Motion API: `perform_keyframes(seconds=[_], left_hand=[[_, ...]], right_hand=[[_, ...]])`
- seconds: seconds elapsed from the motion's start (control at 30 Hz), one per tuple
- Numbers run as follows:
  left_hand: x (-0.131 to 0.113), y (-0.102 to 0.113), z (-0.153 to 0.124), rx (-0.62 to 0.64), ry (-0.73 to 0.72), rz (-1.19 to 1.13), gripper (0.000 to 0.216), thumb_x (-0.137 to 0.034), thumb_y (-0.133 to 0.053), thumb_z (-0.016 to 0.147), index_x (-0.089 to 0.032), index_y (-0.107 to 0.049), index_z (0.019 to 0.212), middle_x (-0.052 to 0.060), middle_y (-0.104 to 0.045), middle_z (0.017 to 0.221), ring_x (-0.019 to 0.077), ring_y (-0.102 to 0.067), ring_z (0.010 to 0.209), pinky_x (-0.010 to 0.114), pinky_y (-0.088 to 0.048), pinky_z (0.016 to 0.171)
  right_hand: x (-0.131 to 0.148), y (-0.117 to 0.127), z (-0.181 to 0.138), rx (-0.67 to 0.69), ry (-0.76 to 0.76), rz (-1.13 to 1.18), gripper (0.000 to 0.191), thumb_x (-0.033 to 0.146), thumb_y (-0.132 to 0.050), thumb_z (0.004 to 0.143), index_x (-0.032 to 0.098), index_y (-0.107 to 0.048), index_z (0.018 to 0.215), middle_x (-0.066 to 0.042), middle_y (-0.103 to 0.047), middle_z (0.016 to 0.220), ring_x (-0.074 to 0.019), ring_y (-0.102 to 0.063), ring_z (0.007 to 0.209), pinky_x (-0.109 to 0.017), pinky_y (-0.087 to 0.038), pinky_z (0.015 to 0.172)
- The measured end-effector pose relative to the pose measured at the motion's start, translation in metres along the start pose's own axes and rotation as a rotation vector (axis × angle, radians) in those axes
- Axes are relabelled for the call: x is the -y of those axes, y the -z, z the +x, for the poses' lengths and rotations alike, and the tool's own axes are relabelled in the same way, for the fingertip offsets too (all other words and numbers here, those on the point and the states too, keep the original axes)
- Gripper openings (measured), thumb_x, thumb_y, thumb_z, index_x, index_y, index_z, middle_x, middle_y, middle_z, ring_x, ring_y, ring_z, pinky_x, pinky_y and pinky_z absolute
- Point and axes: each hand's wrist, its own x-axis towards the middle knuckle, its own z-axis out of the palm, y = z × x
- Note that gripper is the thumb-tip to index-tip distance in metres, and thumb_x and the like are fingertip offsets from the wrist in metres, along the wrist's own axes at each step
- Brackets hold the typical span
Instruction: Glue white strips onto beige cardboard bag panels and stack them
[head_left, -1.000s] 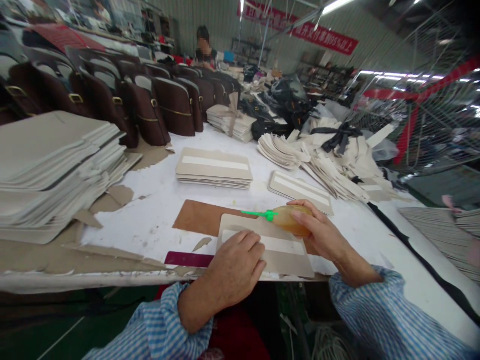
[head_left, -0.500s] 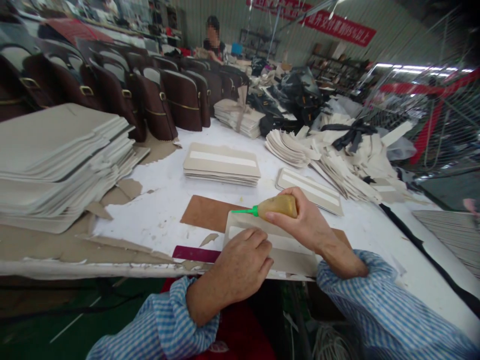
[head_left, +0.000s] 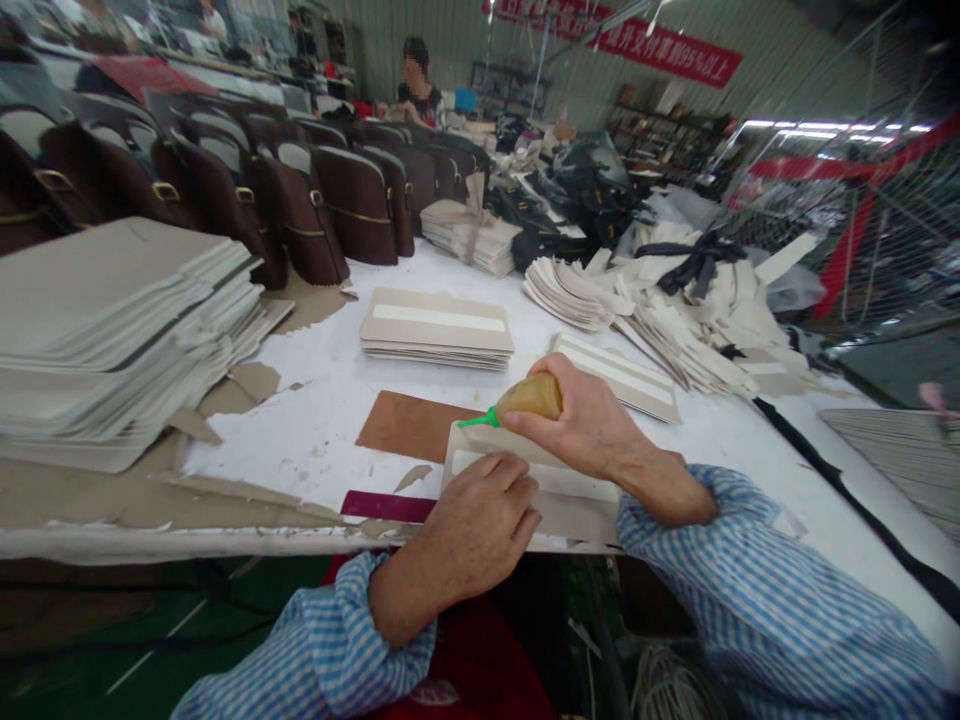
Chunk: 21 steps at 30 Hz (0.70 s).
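Note:
My right hand [head_left: 581, 425] grips an amber squeeze bottle [head_left: 529, 397] whose green nozzle [head_left: 478, 419] points left and down at the upper left corner of a grey card piece [head_left: 570, 495] with a white strip. My left hand [head_left: 476, 530] presses flat on the left part of that card, near the table's front edge. The card lies on a brown sheet [head_left: 409, 425]. A dark red strip [head_left: 382, 506] lies just left of my left hand.
A tall pile of grey boards [head_left: 112, 330] stands at the left, a stack of strip cards [head_left: 439, 328] in the middle, another [head_left: 622, 375] to its right. Dark brown bags [head_left: 322, 205] line the back left. Fanned card pieces [head_left: 675, 310] heap at the right. A person sits far back.
My right hand has carried the bottle leftward along the card's top edge, and the nozzle now sits near the left corner. My left hand has stayed on the card.

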Motion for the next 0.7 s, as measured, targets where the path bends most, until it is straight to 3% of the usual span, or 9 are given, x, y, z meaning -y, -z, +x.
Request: perform_keyframes(seconds=[0.7], left_hand=[[0.000,0.003,0.000,0.013,0.022,-0.042,0.014,-0.025,-0.059,0.101,-0.016,-0.068,0.108,0.010,-0.068,0.118,0.0258,-0.060,0.114,0.043,-0.051,0.109]], right_hand=[[0.010,0.015,0.021,0.064,0.028,-0.173,0.029,0.042,-0.071,0.077,0.022,-0.061,0.096,-0.007,-0.067,0.077,-0.0238,-0.056,0.064,-0.035,-0.031,0.056]])
